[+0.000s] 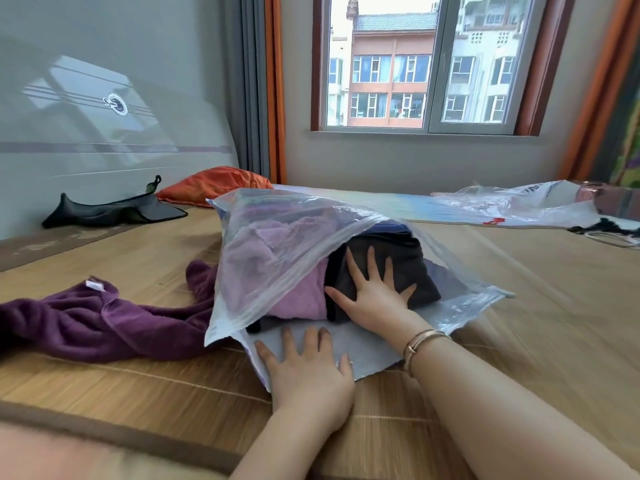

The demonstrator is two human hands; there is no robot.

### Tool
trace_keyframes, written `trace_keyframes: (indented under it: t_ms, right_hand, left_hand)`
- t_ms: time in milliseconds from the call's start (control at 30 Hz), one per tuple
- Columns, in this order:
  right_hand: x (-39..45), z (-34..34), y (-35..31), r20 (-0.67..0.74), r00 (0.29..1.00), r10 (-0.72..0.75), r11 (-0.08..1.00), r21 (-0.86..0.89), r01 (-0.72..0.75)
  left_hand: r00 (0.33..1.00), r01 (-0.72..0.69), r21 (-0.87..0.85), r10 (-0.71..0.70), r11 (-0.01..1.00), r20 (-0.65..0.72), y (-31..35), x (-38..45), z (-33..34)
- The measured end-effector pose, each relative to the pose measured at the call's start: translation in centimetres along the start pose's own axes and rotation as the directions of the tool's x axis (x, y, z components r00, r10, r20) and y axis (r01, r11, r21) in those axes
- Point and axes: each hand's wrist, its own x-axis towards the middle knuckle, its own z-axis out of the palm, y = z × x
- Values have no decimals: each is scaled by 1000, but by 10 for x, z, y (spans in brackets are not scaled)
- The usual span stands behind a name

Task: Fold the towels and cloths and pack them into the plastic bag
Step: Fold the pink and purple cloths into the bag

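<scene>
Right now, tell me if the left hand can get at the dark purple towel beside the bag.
Probably yes. The left hand lies flat on the plastic bag's lower flap, and the purple towel lies loose on the mat to its left with nothing between them.

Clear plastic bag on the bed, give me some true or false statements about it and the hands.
1. The right hand presses flat on a folded dark grey cloth inside the clear plastic bag. True.
2. The left hand grips the dark purple towel. False: it lies flat on the bag's lower flap.
3. A folded pink towel is in the bag. True.
4. The purple towel is folded. False: it lies crumpled on the bed mat.
</scene>
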Motion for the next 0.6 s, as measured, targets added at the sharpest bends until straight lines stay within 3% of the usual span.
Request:
trace_keyframes:
  t_ms: [100, 167, 267, 400, 500, 600]
  right_hand:
    - [-38, -18, 9, 56, 997, -53, 998, -30, 55]
    - [-68, -28, 16, 53, 993, -105, 990, -88, 109]
    - [-110, -45, 17, 15, 982, -188, 976, -112, 188]
    - [-152, -53, -16, -164, 918, -362, 932, -82, 353]
    - [-176, -46, -69, -248, 823, -511, 848, 14, 530]
    - [-194, -27, -130, -233, 725, -648, 709, 165, 686]
  left_hand:
    - [993, -41, -106, 29, 993, -112, -1, -7, -5]
    - [966, -173, -263, 112, 949, -233, -5, -18, -8]
    - [917, -361, -569, 171, 739, -360, -13, -58, -21]
    - [857, -394, -733, -66, 554, -511, -47, -119, -29]
    - [834, -294, -820, -287, 492, -471, -91, -145, -37]
    - [816, -188, -889, -436, 418, -378, -135, -153, -49]
